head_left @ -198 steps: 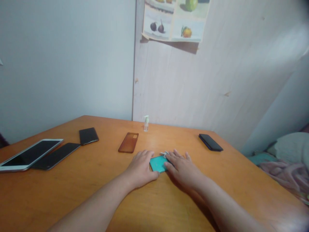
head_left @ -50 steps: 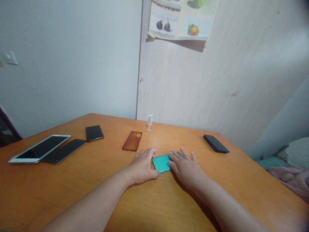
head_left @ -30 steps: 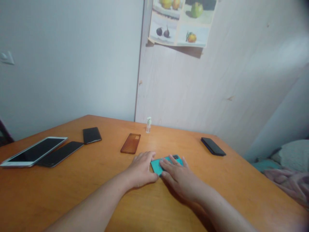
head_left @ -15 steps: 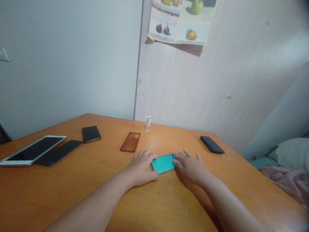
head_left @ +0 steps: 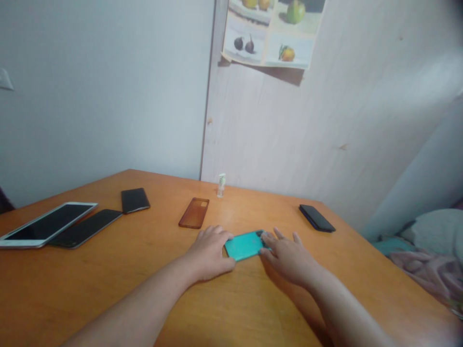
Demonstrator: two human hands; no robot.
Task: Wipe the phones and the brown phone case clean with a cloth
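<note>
A small pump bottle [head_left: 221,186] and its surroundings on a wooden table [head_left: 217,308]
Left of the bottle lies a brown phone case [head_left: 194,213]; well to the bottle's left, a black device [head_left: 135,200], a black phone [head_left: 88,228] and a white tablet [head_left: 47,224]. Right of the bottle sits a dark case [head_left: 317,218], with crumpled bedding [head_left: 428,270] farther out; above the bottle hangs a fruit poster [head_left: 269,36].

Our left hand [head_left: 213,253] and right hand [head_left: 287,255] flank a phone [head_left: 243,246] on the table [head_left: 231,308]; a phone case [head_left: 194,213], then a bottle [head_left: 221,186], sit beyond our left, a tablet [head_left: 48,223] well left, a flat item [head_left: 317,218] beyond our right.
</note>
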